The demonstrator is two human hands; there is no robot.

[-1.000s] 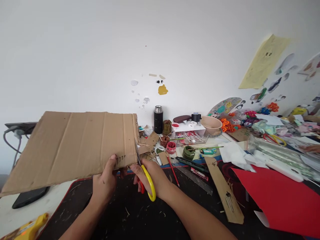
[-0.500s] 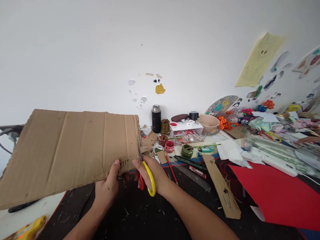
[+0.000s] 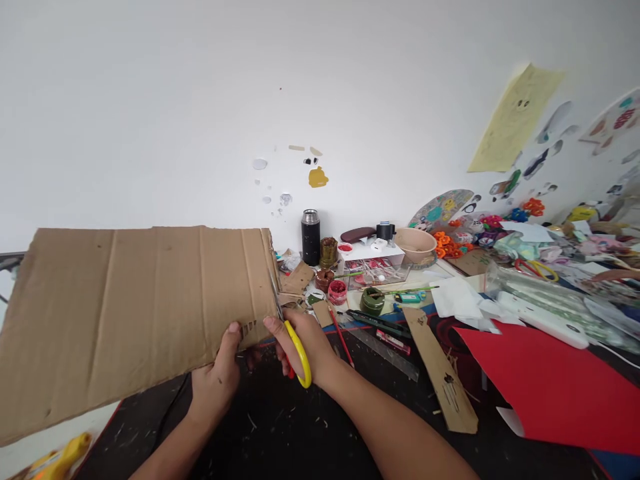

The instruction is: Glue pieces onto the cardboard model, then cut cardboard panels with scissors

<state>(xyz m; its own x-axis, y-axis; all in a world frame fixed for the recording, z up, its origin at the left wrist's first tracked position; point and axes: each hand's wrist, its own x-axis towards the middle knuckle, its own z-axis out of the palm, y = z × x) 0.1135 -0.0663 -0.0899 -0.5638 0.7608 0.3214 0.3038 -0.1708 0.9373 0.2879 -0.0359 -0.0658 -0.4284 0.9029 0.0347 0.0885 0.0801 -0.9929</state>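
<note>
A large creased sheet of brown cardboard [image 3: 150,293] is held up over the dark work surface, filling the left of the view. My left hand [image 3: 219,373] grips its lower edge, thumb on the front face and fingers hidden behind. My right hand [image 3: 305,343] is closed around a pair of scissors [image 3: 301,353] with one yellow and one red handle loop. The metal blades point up along the cardboard's right edge, touching it. A narrow strip shows beside the blades at that edge.
Behind stand a black thermos [image 3: 311,239], paint jars [image 3: 337,291] and a pink bowl [image 3: 415,245]. A cardboard strip [image 3: 440,373], a clear ruler [image 3: 385,353], a red pencil [image 3: 341,335] and red paper [image 3: 550,393] lie right. A yellow tool [image 3: 63,460] lies bottom left.
The cardboard's left end has swung left and lower, and its top right corner has shifted slightly left. The scissor handle loops look closer together. Both hands keep their holds.
</note>
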